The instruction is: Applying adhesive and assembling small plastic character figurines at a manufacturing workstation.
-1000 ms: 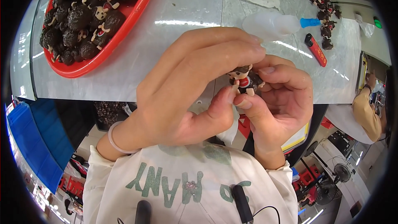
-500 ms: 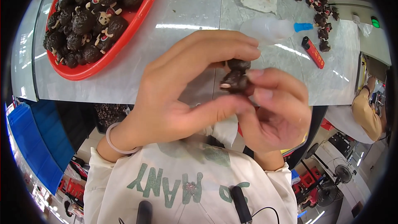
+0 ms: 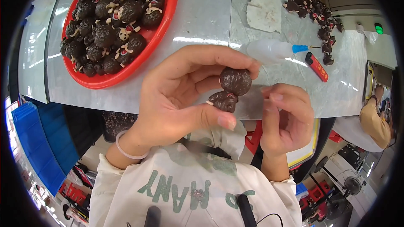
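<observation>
Between the thumb and fingers of my left hand (image 3: pixel 172 96) is a small dark brown figurine (image 3: pixel 235 82). Its round, textured head points up and away, with a smaller brown body below and a bit of beige at one side. The side turned from view is hidden. To the right, my right hand (image 3: pixel 288 120) is apart from the figurine, its fingers curled and the thumb pressed toward the index finger. Whether anything tiny sits in that pinch cannot be made out.
A red basin (image 3: pixel 162 29) heaped with similar figurines stands at the far left of the grey table (image 3: pixel 202 21). On the right lie a translucent bottle with a blue needle tip (image 3: pixel 269 51), a red lighter (image 3: pixel 316 67), a whitish sheet (image 3: pixel 264 13) and a row of brown figurines (image 3: pixel 326 33).
My right hand has let go of the figurine and drawn off to the right. In my left hand the figurine is now turned, its rounded head in plain view.
</observation>
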### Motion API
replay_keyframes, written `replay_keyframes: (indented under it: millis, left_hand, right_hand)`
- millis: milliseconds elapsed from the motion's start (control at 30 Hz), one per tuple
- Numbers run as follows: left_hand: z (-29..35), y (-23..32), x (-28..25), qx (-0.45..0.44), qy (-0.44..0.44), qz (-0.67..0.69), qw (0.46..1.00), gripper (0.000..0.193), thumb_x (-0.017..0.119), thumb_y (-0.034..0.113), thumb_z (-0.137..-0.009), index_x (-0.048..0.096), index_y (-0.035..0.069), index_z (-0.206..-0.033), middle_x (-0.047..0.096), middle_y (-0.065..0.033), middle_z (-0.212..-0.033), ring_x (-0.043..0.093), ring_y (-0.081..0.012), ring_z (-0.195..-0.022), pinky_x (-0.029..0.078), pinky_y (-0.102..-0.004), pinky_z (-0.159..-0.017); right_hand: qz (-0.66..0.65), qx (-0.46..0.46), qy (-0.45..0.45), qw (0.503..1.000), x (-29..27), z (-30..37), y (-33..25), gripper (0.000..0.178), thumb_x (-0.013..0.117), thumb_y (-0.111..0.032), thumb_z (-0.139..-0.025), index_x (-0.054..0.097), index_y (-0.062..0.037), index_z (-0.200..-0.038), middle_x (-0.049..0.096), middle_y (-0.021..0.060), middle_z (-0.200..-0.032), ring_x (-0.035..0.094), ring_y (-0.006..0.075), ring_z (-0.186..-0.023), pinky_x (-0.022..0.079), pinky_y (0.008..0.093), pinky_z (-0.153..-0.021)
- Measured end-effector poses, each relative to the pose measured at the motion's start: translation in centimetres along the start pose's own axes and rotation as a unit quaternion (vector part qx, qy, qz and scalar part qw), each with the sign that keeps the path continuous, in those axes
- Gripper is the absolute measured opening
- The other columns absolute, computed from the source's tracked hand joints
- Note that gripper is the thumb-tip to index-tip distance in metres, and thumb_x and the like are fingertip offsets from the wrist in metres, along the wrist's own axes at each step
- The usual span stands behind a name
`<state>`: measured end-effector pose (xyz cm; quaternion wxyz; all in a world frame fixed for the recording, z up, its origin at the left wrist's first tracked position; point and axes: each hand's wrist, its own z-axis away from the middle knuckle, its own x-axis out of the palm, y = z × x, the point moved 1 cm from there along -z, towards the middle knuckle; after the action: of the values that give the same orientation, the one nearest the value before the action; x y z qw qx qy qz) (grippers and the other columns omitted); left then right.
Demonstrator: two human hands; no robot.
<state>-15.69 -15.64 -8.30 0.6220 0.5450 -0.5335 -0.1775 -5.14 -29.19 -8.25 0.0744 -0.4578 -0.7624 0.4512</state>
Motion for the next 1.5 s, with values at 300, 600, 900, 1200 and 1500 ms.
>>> replay_keyframes:
  millis: [300,600,900,1200,1500]
  left_hand:
    - [-0.1,0.0,-0.4,-0.013,0.020,0.014,1.000,0.072,0.082,0.025,-0.053,0.045,-0.003,-0.108,0.054,-0.0184,-0.104,0.058,-0.0299,-0.095,0.050,-0.0367,-0.082]
    - [-0.2,0.4,-0.5,-0.047,0.029,0.031,0.998,0.072,0.082,0.027,-0.054,0.045,-0.002,-0.109,0.054,-0.0175,-0.105,0.058,-0.0290,-0.095,0.051,-0.0347,-0.081]
    - [-0.4,0.7,0.1,-0.104,0.072,0.099,0.987,0.067,0.079,0.032,-0.059,0.043,0.002,-0.108,0.046,-0.0160,-0.112,0.055,-0.0303,-0.101,0.051,-0.0332,-0.082]
    - [-0.7,-0.2,-0.9,0.024,-0.047,-0.018,0.998,0.072,0.081,0.030,-0.054,0.045,0.004,-0.110,0.046,-0.0146,-0.111,0.052,-0.0245,-0.103,0.041,-0.0329,-0.092]
    - [-0.4,0.3,-0.1,-0.056,-0.015,0.063,0.996,0.069,0.082,0.023,-0.054,0.045,0.002,-0.109,0.047,-0.0173,-0.112,0.052,-0.0261,-0.103,0.042,-0.0336,-0.092]
  right_hand:
    - [0.016,0.040,-0.050,0.998,0.0,-0.1,0.2,0.023,0.047,0.016,-0.070,0.052,0.0027,-0.088,0.055,0.0158,-0.084,0.056,0.0211,-0.073,0.047,0.0286,-0.066]
    - [0.021,0.033,-0.060,0.997,0.1,0.0,0.3,0.024,0.046,0.017,-0.069,0.052,0.0035,-0.088,0.055,0.0166,-0.084,0.056,0.0210,-0.073,0.047,0.0285,-0.066]
    - [0.016,0.030,-0.062,0.998,0.1,-0.2,0.2,0.023,0.046,0.017,-0.069,0.052,0.0040,-0.087,0.055,0.0169,-0.084,0.056,0.0206,-0.072,0.047,0.0278,-0.065]
    - [0.017,0.034,-0.058,0.998,0.0,-0.2,0.3,0.024,0.045,0.018,-0.067,0.052,0.0038,-0.086,0.055,0.0165,-0.084,0.056,0.0212,-0.073,0.047,0.0287,-0.066]
    - [0.018,0.035,-0.055,0.998,-0.1,-0.2,0.4,0.024,0.045,0.018,-0.068,0.052,0.0043,-0.086,0.055,0.0170,-0.085,0.057,0.0211,-0.074,0.047,0.0278,-0.066]
